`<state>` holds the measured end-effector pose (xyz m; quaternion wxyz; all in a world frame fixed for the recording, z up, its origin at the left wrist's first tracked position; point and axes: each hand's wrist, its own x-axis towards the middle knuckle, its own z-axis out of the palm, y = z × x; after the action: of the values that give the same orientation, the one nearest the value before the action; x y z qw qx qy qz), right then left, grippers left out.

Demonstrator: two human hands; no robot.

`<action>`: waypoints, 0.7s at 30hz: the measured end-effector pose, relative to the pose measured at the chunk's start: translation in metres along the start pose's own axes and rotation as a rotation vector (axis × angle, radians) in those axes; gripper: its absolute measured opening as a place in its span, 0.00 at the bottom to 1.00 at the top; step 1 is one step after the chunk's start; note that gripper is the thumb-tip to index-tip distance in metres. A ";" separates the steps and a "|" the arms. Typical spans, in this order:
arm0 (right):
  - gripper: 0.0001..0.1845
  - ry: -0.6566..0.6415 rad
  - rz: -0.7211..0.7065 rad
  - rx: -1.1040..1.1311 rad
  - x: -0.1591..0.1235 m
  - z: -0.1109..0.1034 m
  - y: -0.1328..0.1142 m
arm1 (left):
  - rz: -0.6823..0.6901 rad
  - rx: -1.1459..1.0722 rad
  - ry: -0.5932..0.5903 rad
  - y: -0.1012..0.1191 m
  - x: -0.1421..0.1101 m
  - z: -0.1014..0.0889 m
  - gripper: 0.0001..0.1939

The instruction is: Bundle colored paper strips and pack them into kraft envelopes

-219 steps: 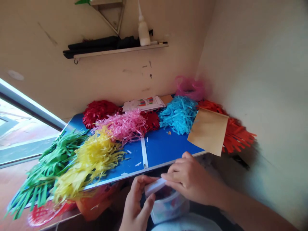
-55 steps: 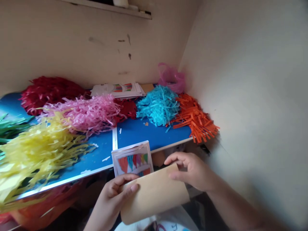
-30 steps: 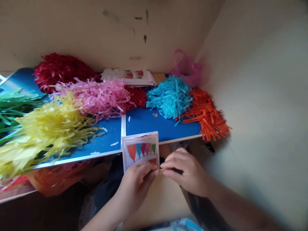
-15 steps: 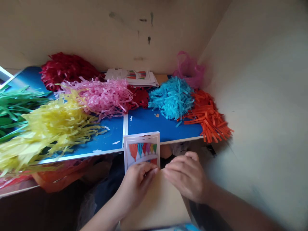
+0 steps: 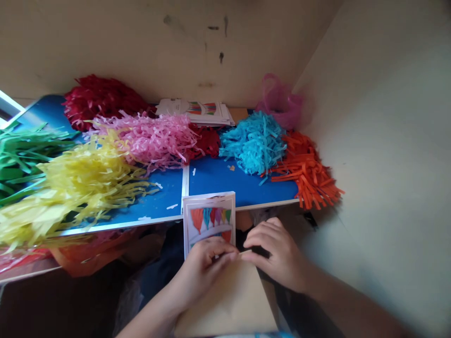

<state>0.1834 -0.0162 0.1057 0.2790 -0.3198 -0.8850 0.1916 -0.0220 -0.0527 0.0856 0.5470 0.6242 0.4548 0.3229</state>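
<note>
On my lap lies a smooth tan paper sheet [image 5: 229,300], its far end narrowed to a small folded edge. My left hand [image 5: 209,260] is closed, thumb and forefinger pinching that edge. From the right, my right hand [image 5: 276,253] has its thumb at the same fold, with its fingers curled above it; the exact grip is partly hidden. Just behind my left hand, a printed card [image 5: 211,220] stands nearly upright with a picture of hanging coloured tassels. My left hand covers the card's lower part.
A blue table [image 5: 211,180] with a white edge carries heaps of yellow [image 5: 91,173], pink [image 5: 155,138], dark red [image 5: 102,101], light blue [image 5: 255,143] and orange paper strips [image 5: 306,171]. Green strips [image 5: 31,155] lie at left. Printed cards [image 5: 193,111] are stacked by the wall.
My right hand's fingers have parted from its thumb, showing the tan sheet's folded edge. My left hand has shifted slightly right and down. The heaps on the table are unchanged.
</note>
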 end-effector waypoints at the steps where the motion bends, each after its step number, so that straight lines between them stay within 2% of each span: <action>1: 0.08 -0.027 0.002 0.013 0.001 -0.001 0.001 | -0.003 0.002 -0.001 -0.001 0.000 0.001 0.14; 3: 0.06 -0.046 -0.038 -0.018 0.002 -0.002 0.001 | -0.031 0.007 0.000 -0.004 0.000 0.003 0.14; 6: 0.04 0.009 -0.144 -0.161 -0.002 -0.003 0.001 | -0.093 -0.025 0.009 -0.007 -0.001 0.004 0.15; 8: 0.05 0.029 -0.222 -0.246 -0.005 -0.003 0.000 | -0.116 -0.055 0.013 -0.009 -0.001 0.005 0.16; 12: 0.09 -0.022 -0.319 -0.306 -0.011 -0.005 -0.001 | -0.133 -0.081 0.036 -0.009 -0.001 0.003 0.18; 17: 0.07 0.004 -0.298 -0.224 -0.010 -0.001 0.000 | -0.157 -0.106 0.030 -0.010 0.000 0.001 0.19; 21: 0.05 -0.015 -0.213 -0.075 -0.011 0.001 -0.002 | -0.175 -0.117 0.037 -0.013 0.002 0.005 0.20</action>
<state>0.1887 -0.0252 0.1024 0.2792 -0.2326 -0.9225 0.1299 -0.0194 -0.0531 0.0713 0.6000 0.5432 0.4981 0.3113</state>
